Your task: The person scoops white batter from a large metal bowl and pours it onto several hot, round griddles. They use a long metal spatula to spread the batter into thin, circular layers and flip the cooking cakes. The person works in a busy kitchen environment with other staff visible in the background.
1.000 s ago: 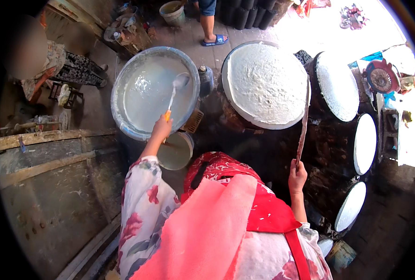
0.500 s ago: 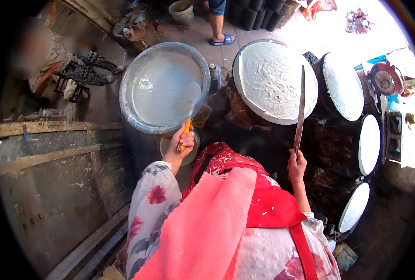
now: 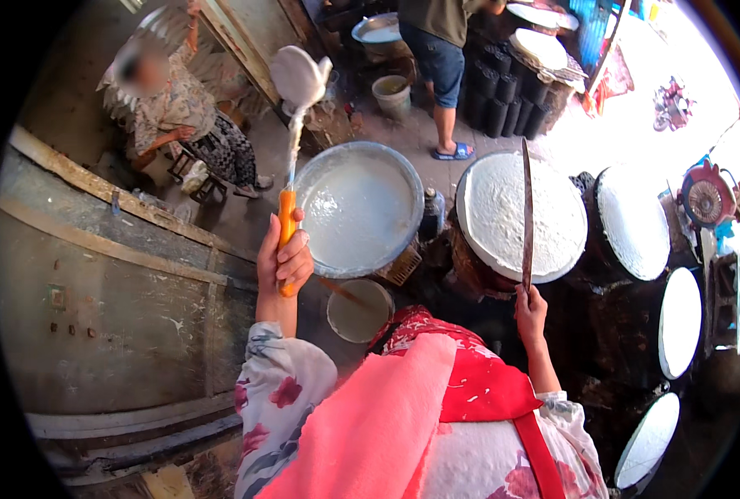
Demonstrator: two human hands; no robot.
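Note:
Raised at the left, my left hand (image 3: 284, 259) is closed round the orange handle of a ladle (image 3: 298, 76), whose bowl is coated in white batter. The ladle points up and away, beside a wide basin (image 3: 417, 208) of milky white liquid. My right hand (image 3: 531, 316) grips a long, thin, flat blade (image 3: 527, 200) by its near end. The blade stands out over a round, drum-like top (image 3: 488, 212) spread with lumpy white batter; whether it touches the batter I cannot tell. Below the basin sits a bucket (image 3: 359, 309) of cloudy liquid.
More round white tops (image 3: 633, 220) curve down my right side on dark drums. A board partition (image 3: 129, 308) runs along the left. One person (image 3: 179, 116) sits beyond it; another (image 3: 436, 58) stands ahead near black cylinders (image 3: 496, 100). A red fan (image 3: 709, 200) is at far right.
The ladle has come up out of the basin, lifted up and leftward by my left hand. The blade stays in my right hand, now more upright. The view has tilted upward.

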